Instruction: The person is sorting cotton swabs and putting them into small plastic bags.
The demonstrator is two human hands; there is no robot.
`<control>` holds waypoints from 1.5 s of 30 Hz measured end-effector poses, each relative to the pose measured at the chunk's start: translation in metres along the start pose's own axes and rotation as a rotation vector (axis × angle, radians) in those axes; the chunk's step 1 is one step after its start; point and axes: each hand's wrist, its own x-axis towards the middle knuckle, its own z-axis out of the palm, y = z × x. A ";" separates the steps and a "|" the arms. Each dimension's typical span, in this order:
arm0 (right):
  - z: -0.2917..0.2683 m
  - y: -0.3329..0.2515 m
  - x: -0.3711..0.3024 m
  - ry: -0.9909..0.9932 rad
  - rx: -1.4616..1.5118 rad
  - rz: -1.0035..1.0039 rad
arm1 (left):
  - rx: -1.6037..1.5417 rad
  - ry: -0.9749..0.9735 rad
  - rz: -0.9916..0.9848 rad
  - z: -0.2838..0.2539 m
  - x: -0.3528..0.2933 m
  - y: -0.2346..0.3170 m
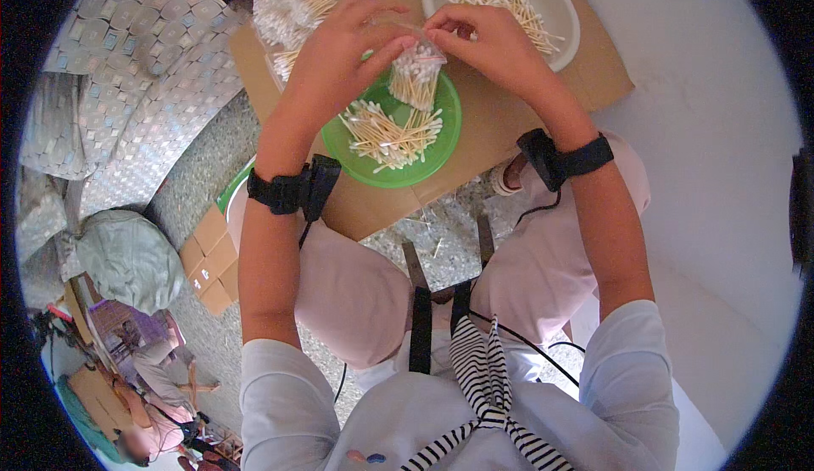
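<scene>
A small clear zip bag of cotton swabs [415, 79] hangs upright over a green bowl [449, 136]. At its top edge my right hand [492, 39] is closed, thumb and fingertips pinching the plastic. From the other side, my left hand [343, 47] reaches to the same edge with its thumb against the bag; its fingers are curved and partly hidden. Loose cotton swabs [390, 136] with white tips and pale sticks lie heaped in the green bowl beneath.
A white bowl [572, 34] with more swabs stands at the far right of the cardboard-covered surface [500, 136]. Bagged swabs [292, 5] are piled at the far left. Cardboard boxes [212, 255] and a grey-green sack [131, 259] sit on the floor; another person [157, 424] is lower left.
</scene>
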 end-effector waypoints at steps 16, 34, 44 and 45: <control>0.007 0.001 0.004 0.061 0.052 0.033 | 0.037 -0.134 0.117 -0.013 -0.002 0.006; -0.033 0.024 0.001 0.107 -0.431 0.015 | -0.137 0.219 -0.078 -0.006 0.001 -0.007; -0.019 0.058 -0.005 0.012 -0.689 0.151 | -0.228 0.354 -0.163 -0.008 0.003 0.003; -0.023 0.053 -0.003 -0.016 -0.646 0.170 | -0.232 0.386 -0.175 -0.009 0.002 0.002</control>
